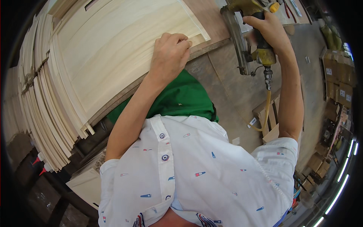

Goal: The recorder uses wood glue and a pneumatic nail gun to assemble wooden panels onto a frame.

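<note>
Brown cardboard cartons (338, 75) stand stacked along the right side of the workshop, beneath white tube lights (337, 193) bent into an arc, and the outer corners drop away into black. Bundles of pale, narrow wooden strips (45, 109) crowd the far left, their upper ends cut off. Beside them lies a broad, pale, flat wooden panel (113, 49) on the workbench, its top running out of sight.

From here I see the person's bare left hand (170, 56) over the panel's near edge, close to its right corner, fingers curled and together, the tips down by a short piece of light wood (197, 39). The palm is hidden, so I can't tell whether they pinch that piece or merely rest on it.

Their right hand (273, 32) is wrapped around the black grip of a yellow-and-dark nail gun (266, 56), held off to the panel's right. Its top is cut off; a thin yellow air hose (268, 102) hangs below. Some of the gripping fingers are hidden behind the handle.
</note>
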The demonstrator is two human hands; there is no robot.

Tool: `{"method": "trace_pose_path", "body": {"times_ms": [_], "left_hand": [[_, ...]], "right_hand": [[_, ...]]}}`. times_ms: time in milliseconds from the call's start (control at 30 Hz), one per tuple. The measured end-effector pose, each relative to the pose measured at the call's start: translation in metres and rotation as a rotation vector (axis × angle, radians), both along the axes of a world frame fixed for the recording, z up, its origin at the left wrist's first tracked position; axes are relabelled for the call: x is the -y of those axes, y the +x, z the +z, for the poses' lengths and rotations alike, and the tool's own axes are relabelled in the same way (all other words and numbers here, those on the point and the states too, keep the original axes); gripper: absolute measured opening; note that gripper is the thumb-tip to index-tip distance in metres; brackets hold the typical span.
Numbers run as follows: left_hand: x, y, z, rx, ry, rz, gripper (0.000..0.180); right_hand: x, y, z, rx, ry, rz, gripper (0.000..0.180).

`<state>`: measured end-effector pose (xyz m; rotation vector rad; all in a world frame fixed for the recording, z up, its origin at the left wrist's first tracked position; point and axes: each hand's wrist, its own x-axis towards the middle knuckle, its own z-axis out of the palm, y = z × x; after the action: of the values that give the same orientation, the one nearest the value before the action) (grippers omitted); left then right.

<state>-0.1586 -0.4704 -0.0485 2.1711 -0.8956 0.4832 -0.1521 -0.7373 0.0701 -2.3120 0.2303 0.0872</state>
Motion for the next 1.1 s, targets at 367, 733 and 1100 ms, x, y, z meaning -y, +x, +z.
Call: {"method": "trace_pose_path", "body": {"times_ms": [367, 733, 1100], "left_hand": [[-0.002, -0.002, -0.008, 0.008, 0.013, 0.03, 0.016], [0.0, -0.003, -0.009, 0.012, -0.036, 0.016, 0.018], [-0.011, 0.002, -0.028, 0.055, -0.057, 0.05, 0.009]], "right_hand": [[-0.058, -0.04, 0.047, -0.184, 0.14, 0.057, 0.026], [-0.071, -0.047, 0.046, -0.273, 0.079, 0.083, 0.026], [-0.088, -0.051, 0.027, -0.194, 0.118, 0.078, 0.027]]}}
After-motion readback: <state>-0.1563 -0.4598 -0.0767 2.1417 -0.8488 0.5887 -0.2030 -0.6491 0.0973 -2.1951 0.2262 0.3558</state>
